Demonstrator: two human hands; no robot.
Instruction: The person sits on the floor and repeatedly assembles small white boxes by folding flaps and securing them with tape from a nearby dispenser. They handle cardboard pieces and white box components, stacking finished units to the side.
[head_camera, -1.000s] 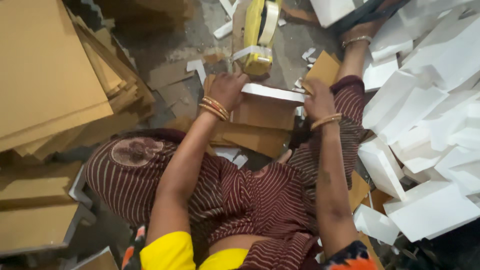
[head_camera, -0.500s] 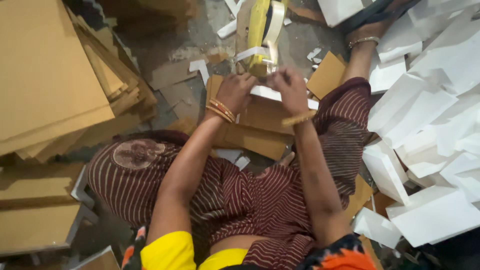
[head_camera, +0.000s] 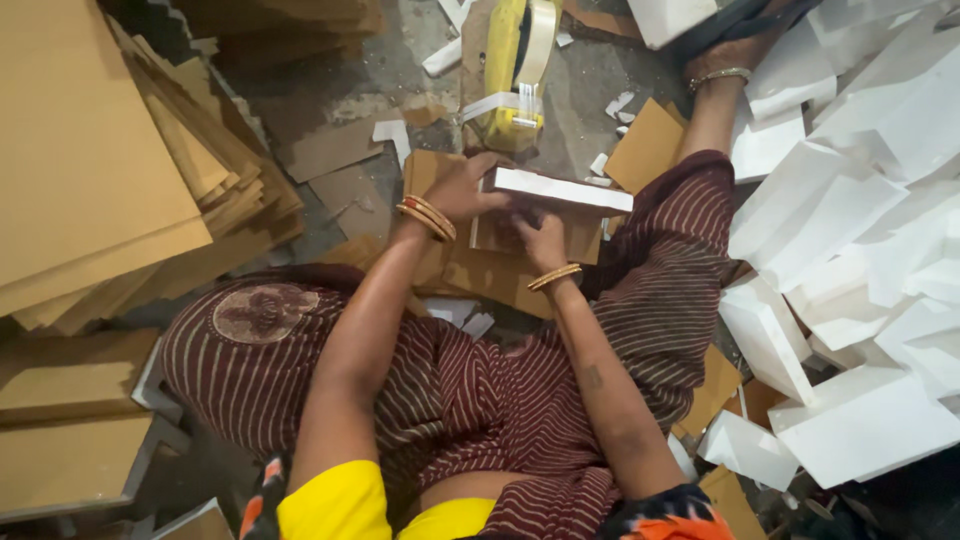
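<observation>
I sit on the floor with a flat white cardboard box (head_camera: 565, 190) in front of my knees, resting on brown cardboard sheets (head_camera: 500, 270). My left hand (head_camera: 462, 188) grips the box's left end, fingers over its edge. My right hand (head_camera: 540, 238) is tucked under the box's near side, pressing on the cardboard beneath it; its fingers are partly hidden. Both wrists wear bangles. Just beyond the box stands a yellow tape dispenser (head_camera: 515, 70) with a roll of clear tape.
A heap of white folded boxes (head_camera: 860, 260) fills the right side. Stacks of brown cardboard sheets (head_camera: 110, 180) lie at the left. White scraps litter the grey floor (head_camera: 400, 70). My right foot (head_camera: 725, 55) with an anklet reaches to the upper right.
My right hand has come from the box's right end to its near side, under the middle. The left hand stayed at the box's left end.
</observation>
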